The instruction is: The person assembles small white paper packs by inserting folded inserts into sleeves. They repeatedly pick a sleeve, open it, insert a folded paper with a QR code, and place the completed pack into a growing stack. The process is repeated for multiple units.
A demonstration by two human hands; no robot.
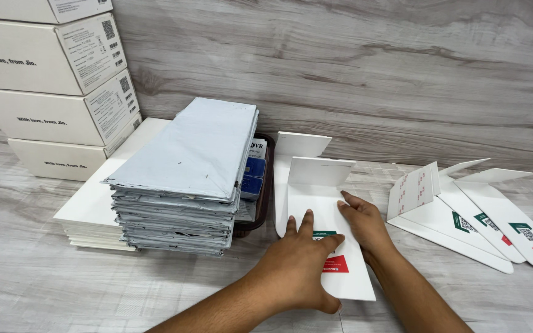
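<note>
Both hands lie flat and open on the white mailer (316, 203), left hand (300, 262) pressing its near end, right hand (365, 225) alongside, its long axis running away from them toward the raised flap.

Packing or mail-order workstation: grey wood-grain tabletop (44, 277) bearing stacked white cardboard cartons (32, 80), a pile of grey plastic mailer bags (186, 166), and flat white card envelopes (495, 222).

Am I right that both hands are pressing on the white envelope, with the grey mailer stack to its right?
Not quite. In the head view the left hand and right hand do press the white envelope, but the grey mailer stack lies to its left.
</note>
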